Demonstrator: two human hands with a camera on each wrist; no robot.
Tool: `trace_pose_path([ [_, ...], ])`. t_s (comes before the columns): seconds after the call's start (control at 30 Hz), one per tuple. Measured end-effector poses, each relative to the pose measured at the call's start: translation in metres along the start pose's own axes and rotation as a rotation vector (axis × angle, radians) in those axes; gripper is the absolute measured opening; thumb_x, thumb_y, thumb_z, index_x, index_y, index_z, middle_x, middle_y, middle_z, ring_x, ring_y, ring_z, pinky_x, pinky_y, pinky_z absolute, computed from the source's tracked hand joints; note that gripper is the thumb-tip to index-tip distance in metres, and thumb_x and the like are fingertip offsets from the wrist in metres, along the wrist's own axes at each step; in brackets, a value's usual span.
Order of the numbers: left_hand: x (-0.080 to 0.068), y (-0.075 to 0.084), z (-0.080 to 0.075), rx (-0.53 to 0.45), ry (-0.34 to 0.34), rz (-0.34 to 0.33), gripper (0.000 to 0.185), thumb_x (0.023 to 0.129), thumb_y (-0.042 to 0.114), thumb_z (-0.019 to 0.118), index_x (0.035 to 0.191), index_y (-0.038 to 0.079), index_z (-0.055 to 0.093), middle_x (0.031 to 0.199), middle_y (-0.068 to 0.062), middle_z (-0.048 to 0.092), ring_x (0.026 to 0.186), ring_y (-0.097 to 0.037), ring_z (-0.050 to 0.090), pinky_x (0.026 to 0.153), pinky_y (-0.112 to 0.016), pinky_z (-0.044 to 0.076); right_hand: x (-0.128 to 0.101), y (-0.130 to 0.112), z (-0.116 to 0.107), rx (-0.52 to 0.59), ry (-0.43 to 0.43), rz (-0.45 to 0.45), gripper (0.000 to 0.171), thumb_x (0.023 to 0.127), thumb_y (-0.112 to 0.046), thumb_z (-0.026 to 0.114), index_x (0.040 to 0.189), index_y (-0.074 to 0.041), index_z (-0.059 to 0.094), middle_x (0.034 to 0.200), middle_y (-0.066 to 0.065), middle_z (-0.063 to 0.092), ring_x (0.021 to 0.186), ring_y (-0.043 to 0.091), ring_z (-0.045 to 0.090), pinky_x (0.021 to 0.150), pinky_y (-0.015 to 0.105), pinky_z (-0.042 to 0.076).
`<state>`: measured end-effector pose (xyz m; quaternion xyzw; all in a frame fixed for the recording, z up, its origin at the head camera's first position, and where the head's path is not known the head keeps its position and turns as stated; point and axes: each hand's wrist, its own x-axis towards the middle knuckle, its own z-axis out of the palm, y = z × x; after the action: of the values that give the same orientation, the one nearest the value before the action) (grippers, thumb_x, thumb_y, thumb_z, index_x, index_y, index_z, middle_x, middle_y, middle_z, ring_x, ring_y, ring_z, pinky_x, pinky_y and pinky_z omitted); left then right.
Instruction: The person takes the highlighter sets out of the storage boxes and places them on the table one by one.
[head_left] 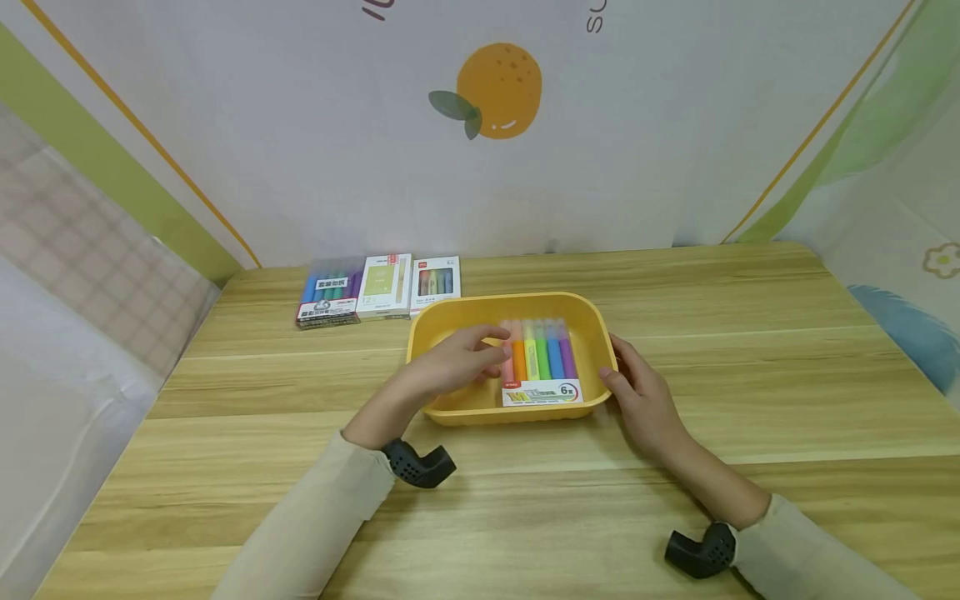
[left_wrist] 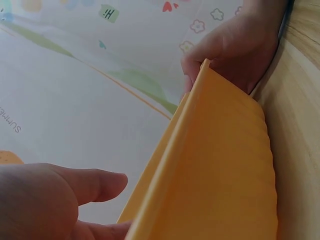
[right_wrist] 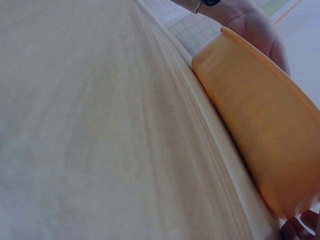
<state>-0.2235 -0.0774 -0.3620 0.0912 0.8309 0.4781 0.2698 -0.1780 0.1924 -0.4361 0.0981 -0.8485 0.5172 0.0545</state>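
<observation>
A yellow plastic tray (head_left: 480,414) sits on the table, its outer wall (left_wrist: 225,155) filling much of the left wrist view. Inside lies a clear pack of several highlighters (head_left: 543,358) in rainbow colours, toward the tray's right half. My left hand (head_left: 459,360) reaches over the left side of the tray, fingertips at the pack's left edge; its thumb (left_wrist: 102,185) and fingers are spread apart. At the tray's right end my right hand (head_left: 643,402) grips the rim, thumb on top and fingers outside. In the right wrist view only its fingertips (right_wrist: 300,230) show, low in the corner.
Behind the tray to the left, a marker pack (head_left: 330,290), a white and green box (head_left: 385,286) and a small white box with coloured sticks (head_left: 436,285) lie side by side. A printed cloth (head_left: 337,150) hangs beyond the wooden table's (head_left: 750,367) back edge.
</observation>
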Motion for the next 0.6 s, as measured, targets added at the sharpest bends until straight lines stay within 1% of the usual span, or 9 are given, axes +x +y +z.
trace_pose_path([
  [0.17, -0.0003, -0.0008, -0.0012, -0.039, -0.042, 0.015, 0.050, 0.105, 0.031, 0.052, 0.150, 0.011, 0.045, 0.137, -0.016, 0.061, 0.117, -0.028, 0.066, 0.103, -0.039, 0.053, 0.0000, 0.0000, 0.0001, 0.002, 0.004, 0.002, 0.049, 0.106, -0.017, 0.047, 0.153, -0.005, 0.040, 0.152, 0.022, 0.049, 0.139, 0.036, 0.050, 0.098, -0.002, 0.033],
  [0.33, 0.0013, -0.0035, -0.0034, -0.103, -0.083, 0.007, 0.054, 0.106, 0.033, 0.050, 0.154, 0.011, 0.039, 0.142, -0.018, 0.057, 0.124, -0.032, 0.063, 0.107, -0.042, 0.051, 0.0001, 0.0005, -0.0002, 0.000, 0.008, 0.001, 0.049, 0.106, -0.017, 0.047, 0.153, -0.006, 0.041, 0.152, 0.022, 0.050, 0.139, 0.036, 0.050, 0.098, -0.002, 0.033],
  [0.47, 0.0018, -0.0046, -0.0056, -0.142, -0.080, 0.003, 0.054, 0.106, 0.032, 0.049, 0.154, 0.010, 0.038, 0.139, -0.019, 0.060, 0.122, -0.033, 0.065, 0.104, -0.040, 0.053, 0.0003, 0.0006, -0.0001, 0.000, 0.007, 0.002, 0.050, 0.106, -0.017, 0.047, 0.154, -0.006, 0.040, 0.153, 0.022, 0.049, 0.140, 0.036, 0.049, 0.099, -0.002, 0.032],
  [0.6, 0.0028, -0.0039, -0.0071, -0.225, -0.053, 0.009, 0.051, 0.107, 0.027, 0.046, 0.153, 0.007, 0.039, 0.139, -0.021, 0.061, 0.120, -0.033, 0.067, 0.100, -0.038, 0.056, -0.0002, 0.0006, -0.0002, 0.001, 0.009, 0.009, 0.049, 0.106, -0.017, 0.047, 0.154, -0.006, 0.040, 0.151, 0.022, 0.051, 0.138, 0.035, 0.051, 0.098, -0.002, 0.033],
])
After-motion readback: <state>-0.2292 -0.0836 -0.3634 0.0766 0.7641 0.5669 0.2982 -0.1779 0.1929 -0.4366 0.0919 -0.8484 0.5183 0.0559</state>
